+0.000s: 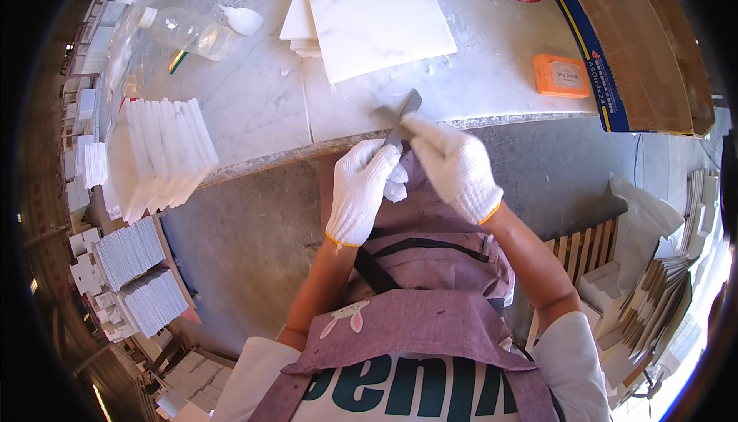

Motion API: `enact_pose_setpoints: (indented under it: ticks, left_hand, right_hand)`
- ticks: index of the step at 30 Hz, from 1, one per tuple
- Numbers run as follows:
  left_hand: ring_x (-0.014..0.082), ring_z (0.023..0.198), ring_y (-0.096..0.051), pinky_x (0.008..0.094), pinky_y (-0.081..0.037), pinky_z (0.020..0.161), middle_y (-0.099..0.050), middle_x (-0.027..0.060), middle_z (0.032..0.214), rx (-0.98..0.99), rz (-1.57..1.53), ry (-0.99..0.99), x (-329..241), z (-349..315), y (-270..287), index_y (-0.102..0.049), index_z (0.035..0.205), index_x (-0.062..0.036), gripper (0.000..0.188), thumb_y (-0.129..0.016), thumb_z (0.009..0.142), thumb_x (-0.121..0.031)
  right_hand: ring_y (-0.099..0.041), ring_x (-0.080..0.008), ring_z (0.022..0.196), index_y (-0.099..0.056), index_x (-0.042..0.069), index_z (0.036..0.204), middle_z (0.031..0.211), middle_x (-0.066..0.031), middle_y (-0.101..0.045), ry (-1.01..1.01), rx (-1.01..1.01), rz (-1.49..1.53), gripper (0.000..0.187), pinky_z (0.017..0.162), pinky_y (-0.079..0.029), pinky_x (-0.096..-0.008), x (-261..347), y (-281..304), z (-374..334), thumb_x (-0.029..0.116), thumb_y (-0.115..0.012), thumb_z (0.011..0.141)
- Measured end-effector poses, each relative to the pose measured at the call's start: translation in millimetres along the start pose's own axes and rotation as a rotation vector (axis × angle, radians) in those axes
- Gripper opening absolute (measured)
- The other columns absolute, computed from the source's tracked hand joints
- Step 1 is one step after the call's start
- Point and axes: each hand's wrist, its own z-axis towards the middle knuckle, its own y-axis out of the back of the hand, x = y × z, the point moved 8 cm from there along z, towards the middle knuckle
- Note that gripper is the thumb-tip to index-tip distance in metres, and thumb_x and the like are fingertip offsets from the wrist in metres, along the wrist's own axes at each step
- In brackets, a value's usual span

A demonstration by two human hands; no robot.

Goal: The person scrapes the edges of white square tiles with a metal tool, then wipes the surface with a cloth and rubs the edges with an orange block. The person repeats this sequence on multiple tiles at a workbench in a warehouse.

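Both of my hands wear white knit gloves with yellow cuffs and meet in front of the table's near edge. My left hand (361, 187) is closed around the lower end of a flat grey scraper (403, 114), whose blade points up and away to the right. Against the scraper's right side are the fingertips of my right hand (455, 162), smeared by motion, so their grip is unclear. Beyond the blade, white marble-look tiles (380, 22) lie in a small pile on the table (254, 107).
Upright white tiles (160, 153) stand in a row at the table's left corner. Behind them are a clear plastic bottle (188, 31) and a small white squeeze bottle (241, 19). An orange box (560, 76) sits at the right, beside a large cardboard box (638, 45).
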Motion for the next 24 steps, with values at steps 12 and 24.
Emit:
enact_pose_setpoints:
  ticks: [12,24]
  left_hand:
    - [0.0267,0.069,-0.061,0.0381,-0.048,0.064,-0.063,0.0035,0.078,-0.453,1.397,-1.119,-74,-32,-19,-0.071,0.107,-0.0159,0.03,-0.072,0.077,-0.012]
    - [0.0254,0.062,-0.06,0.0381,-0.046,0.056,-0.06,0.0025,0.069,-0.35,1.352,-1.214,-65,-26,-28,-0.068,0.102,-0.0151,0.022,-0.067,0.08,-0.015]
  right_hand:
    - [-0.054,-0.0086,0.055,-0.063,0.005,0.126,0.073,-0.0051,-0.064,-0.257,-0.168,0.208,0.032,0.052,-0.046,-0.0243,-19,54,6,0.011,-0.058,0.094]
    - [-0.07,-0.0205,0.084,-0.064,0.003,0.122,0.099,-0.0212,-0.07,-0.125,0.045,-0.031,0.033,0.077,-0.053,-0.0298,-2,28,3,0.007,-0.06,0.09]
